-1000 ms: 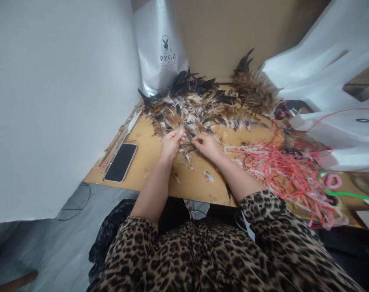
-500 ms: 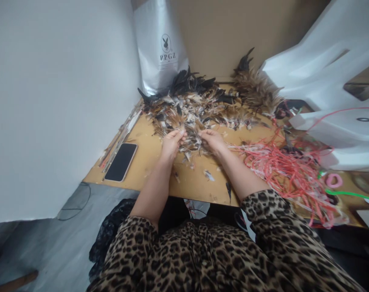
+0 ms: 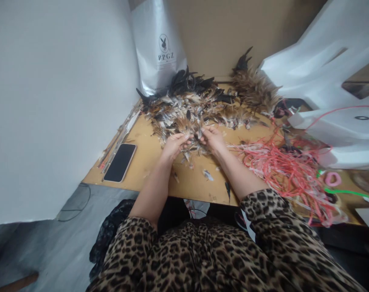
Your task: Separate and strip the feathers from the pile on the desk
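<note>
A loose heap of brown, white and black feathers [image 3: 190, 107] covers the far half of a wooden table [image 3: 148, 166]. My left hand [image 3: 173, 145] rests at the heap's near edge, fingers curled around a small bunch of feathers. My right hand [image 3: 213, 140] sits just to its right, fingertips pinched into the same bunch of feathers [image 3: 192, 129]. The two hands nearly touch. A few stray feathers [image 3: 207, 175] lie on the table between my forearms.
A black phone [image 3: 120, 162] lies at the table's left edge beside a white wall. A silver bag [image 3: 158, 44] stands behind the heap. A tangle of red and white strings [image 3: 281, 166] spreads at right, with white foam sheets [image 3: 330, 81] beyond it.
Both hands have drawn closer together and slid slightly forward into the heap; the right hand moved left toward the left hand, gathering feathers between them.
</note>
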